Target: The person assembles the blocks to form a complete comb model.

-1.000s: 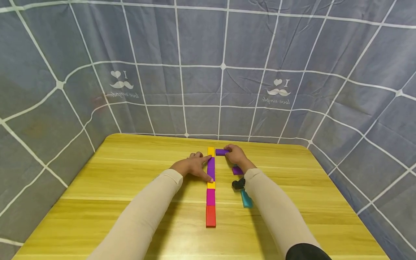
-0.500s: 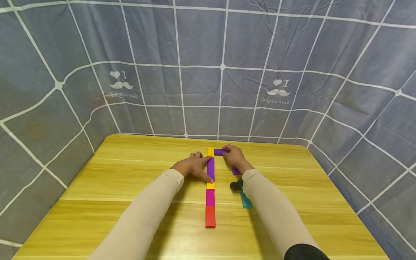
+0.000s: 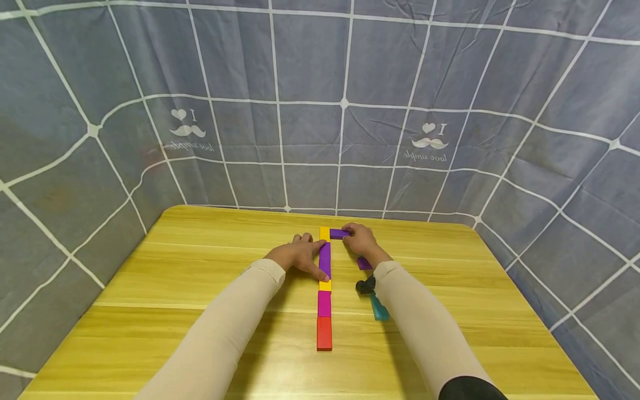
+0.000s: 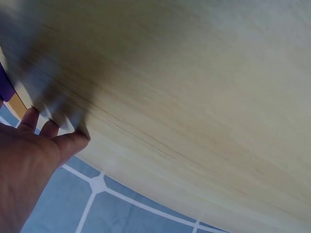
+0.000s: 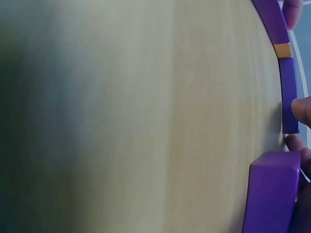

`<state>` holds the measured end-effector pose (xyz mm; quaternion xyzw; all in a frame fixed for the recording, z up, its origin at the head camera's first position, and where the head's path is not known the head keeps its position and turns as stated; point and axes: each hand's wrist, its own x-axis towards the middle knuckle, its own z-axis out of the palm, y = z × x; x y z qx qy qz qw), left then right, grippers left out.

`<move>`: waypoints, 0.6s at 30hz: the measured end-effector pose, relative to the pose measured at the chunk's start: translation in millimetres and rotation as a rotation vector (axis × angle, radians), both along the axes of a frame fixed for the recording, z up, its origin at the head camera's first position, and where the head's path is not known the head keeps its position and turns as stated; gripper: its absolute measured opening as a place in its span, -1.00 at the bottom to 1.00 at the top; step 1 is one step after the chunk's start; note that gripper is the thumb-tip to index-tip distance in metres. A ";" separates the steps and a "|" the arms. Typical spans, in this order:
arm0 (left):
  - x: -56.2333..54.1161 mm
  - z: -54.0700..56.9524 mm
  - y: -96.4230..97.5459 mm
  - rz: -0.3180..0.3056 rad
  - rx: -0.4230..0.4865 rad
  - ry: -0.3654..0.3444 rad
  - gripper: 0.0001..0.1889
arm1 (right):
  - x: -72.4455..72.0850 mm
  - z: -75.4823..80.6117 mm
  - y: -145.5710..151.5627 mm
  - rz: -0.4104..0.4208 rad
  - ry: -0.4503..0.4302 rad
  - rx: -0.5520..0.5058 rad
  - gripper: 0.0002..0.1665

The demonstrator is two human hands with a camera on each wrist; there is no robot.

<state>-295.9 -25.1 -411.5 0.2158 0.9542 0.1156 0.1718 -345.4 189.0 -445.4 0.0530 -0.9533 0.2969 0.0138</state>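
Note:
A straight column of flat coloured blocks runs up the middle of the table: a yellow block at the far end, purple blocks, another yellow block, a magenta block and a red block nearest me. My left hand spans the purple part from the left, its index tip at the upper end and its thumb tip by the lower yellow block. With thumb and fingers, my right hand pinches a purple block that lies crosswise, its left end against the far yellow block.
Under the right forearm lie a further purple block, a black object and a teal block. The wooden table ends just behind the column, where a grey gridded curtain hangs.
My right hand has slid the crosswise purple block left, bringing its end up to the far yellow block. In the last half second it stays there. The left hand keeps its place.

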 end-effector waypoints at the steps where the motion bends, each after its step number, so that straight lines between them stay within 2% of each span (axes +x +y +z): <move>1: 0.1 0.1 0.2 -0.002 -0.001 0.002 0.24 | -0.1 0.1 0.4 0.006 0.000 0.000 -0.59; 8: 1.4 2.2 1.4 -0.010 -0.023 0.011 0.23 | -1.1 2.7 4.5 0.058 -0.027 -0.065 -0.52; 15: 1.8 4.7 2.4 -0.009 -0.041 -0.003 0.22 | 0.9 13.6 20.2 0.092 -0.110 -0.223 -0.48; 18: 2.7 5.9 2.0 -0.012 -0.050 0.001 0.22 | 3.5 19.5 27.5 0.113 -0.102 -0.231 -0.47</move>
